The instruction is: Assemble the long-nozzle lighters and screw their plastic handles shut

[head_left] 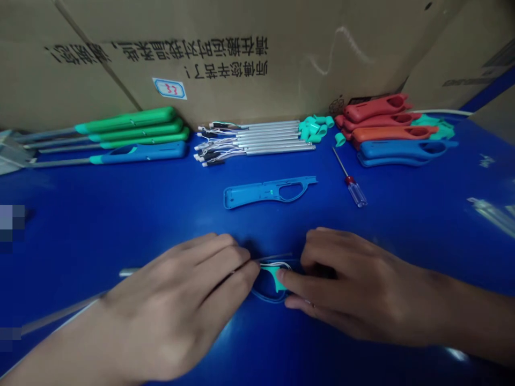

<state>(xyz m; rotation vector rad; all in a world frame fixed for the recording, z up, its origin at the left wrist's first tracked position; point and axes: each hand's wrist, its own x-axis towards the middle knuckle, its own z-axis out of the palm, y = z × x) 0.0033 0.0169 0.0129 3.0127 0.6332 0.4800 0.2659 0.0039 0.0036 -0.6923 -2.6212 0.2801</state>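
Note:
A blue lighter shell half [269,296] lies between my hands at the front, mostly covered by them. My left hand [189,300] has its fingers closed on the shell's left part, and the end of a metal tube sticks out beyond its wrist side. A teal trigger piece [278,280] sits in the shell, with white wires [277,264] running above it. My right hand [346,284] grips the shell's right end, its index finger touching the trigger piece. Behind them lies another blue shell half [257,194], its inner side up.
Finished green and blue lighters [137,128] lie at the back left. Metal tubes with wires [269,138] and teal caps [316,127] are at the back centre. Red, orange and blue shells [394,150] are stacked at right, near a screwdriver [355,192]. Cardboard [289,64] stands behind.

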